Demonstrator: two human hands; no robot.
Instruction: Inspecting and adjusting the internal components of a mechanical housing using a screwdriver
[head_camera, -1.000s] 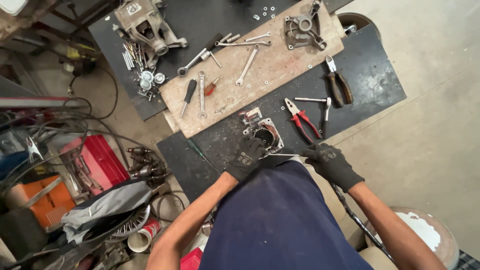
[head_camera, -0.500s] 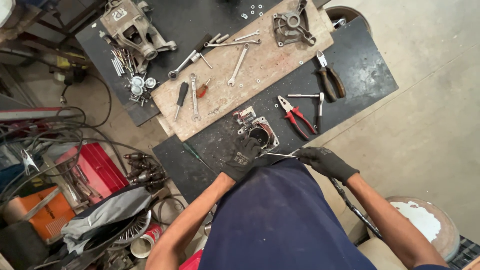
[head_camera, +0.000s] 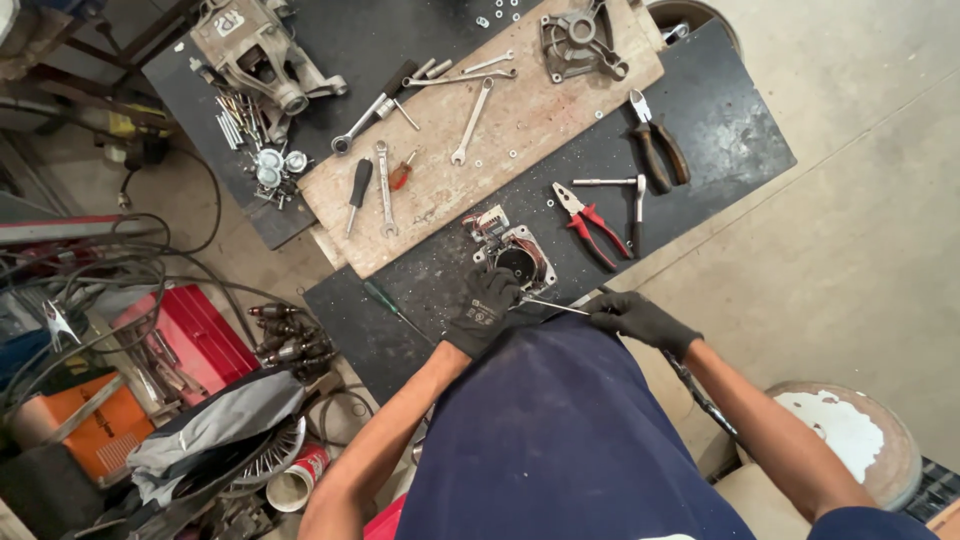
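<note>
While the gloved left hand (head_camera: 487, 303) clamps the round motor housing (head_camera: 520, 258) on the black mat (head_camera: 720, 120), the right hand (head_camera: 634, 315) pinches a thin rod (head_camera: 553, 307) whose long axis points toward nine o'clock, tip just beside the left fingers.

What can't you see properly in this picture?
All in the head view:
- Where the thin metal rod touches the round metal part: hidden by the left hand.
- The right hand fingers' grip: curled under the glove.
- Small washers on the black mat: too small to tell apart.
- Round drum: partly behind the arm.
</note>
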